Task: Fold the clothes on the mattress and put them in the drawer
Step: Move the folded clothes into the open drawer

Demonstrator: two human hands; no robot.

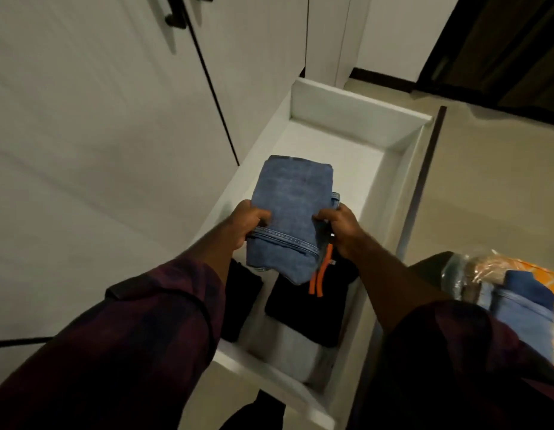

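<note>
Folded blue jeans (289, 209) hang over the open white drawer (359, 117). My left hand (246, 226) grips their left edge and my right hand (342, 229) grips their right edge, near the hem. Below them in the drawer lies a folded black garment with orange drawstrings (310, 302), a black garment (241, 302) to its left, and a grey one (288, 349) nearer me. The far half of the drawer floor is bare white.
White wardrobe doors (114, 119) with black handles stand to the left of the drawer. At the right edge a pile of blue and orange clothes (511, 296) sits beside a dark rounded object. Beige floor (492, 187) lies right of the drawer.
</note>
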